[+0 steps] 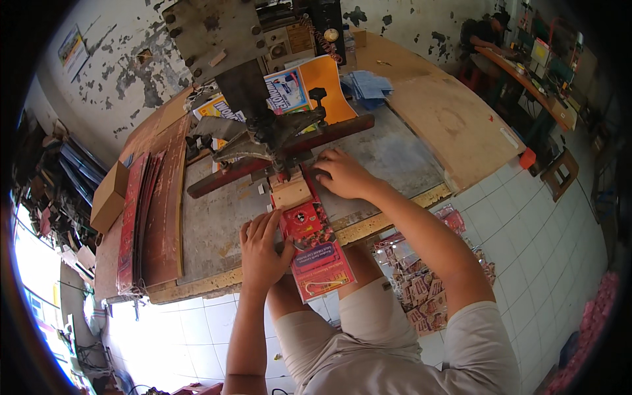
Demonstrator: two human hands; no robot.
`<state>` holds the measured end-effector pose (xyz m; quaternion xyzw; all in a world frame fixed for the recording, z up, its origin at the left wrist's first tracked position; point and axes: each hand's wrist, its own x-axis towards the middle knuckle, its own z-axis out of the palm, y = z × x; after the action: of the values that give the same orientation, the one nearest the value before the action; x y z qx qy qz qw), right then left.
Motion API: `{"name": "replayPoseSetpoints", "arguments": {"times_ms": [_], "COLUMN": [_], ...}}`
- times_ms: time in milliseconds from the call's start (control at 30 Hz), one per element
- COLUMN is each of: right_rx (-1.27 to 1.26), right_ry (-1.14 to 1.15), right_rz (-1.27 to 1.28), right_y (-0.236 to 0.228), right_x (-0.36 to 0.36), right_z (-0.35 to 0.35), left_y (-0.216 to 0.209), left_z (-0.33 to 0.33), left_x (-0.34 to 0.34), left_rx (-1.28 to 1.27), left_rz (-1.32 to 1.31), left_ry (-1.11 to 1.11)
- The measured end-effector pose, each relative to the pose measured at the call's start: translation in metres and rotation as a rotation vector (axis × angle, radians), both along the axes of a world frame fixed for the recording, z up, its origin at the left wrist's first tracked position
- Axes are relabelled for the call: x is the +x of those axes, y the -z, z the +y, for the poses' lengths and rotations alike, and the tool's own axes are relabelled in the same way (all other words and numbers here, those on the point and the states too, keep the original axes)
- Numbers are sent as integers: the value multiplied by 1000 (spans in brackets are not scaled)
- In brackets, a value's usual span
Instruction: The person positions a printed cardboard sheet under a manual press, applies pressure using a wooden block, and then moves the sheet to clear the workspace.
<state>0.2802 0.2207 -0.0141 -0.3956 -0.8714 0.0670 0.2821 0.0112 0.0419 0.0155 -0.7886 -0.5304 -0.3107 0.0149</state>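
A long red printed plastic pouch [321, 257] lies under the press head and hangs over the table's front edge toward my lap. Across its far part sits a pale wooden block [291, 193], right beneath the press's metal foot. My left hand [264, 245] rests at the pouch's left edge, fingers spread along the table and thumb against the print. On the other side, my right hand [345, 175] lies with bent, parted fingers beside the pouch's far right edge. Whether its fingertips touch the pouch, I cannot tell.
A dark red bar [230, 176] crosses the worktable [217, 230] under the press [217, 39]. Behind it stand colourful printed sheets [289, 89] and blue sheets [368, 87]. Long red strips [135, 224] and a cardboard box [110, 196] are left. Printed packs [428, 296] lie on the floor. Another person [487, 33] sits far right.
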Motion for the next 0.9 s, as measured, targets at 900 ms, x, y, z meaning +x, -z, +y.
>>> {"name": "replayPoseSetpoints", "arguments": {"times_ms": [900], "right_rx": [-310], "right_ry": [442], "right_rz": [42], "right_y": [7], "right_x": [-45], "right_z": [49], "left_y": [1], "left_z": [0], "left_x": [-1], "left_rx": [12], "left_rz": [-1], "left_ry": [14]}}
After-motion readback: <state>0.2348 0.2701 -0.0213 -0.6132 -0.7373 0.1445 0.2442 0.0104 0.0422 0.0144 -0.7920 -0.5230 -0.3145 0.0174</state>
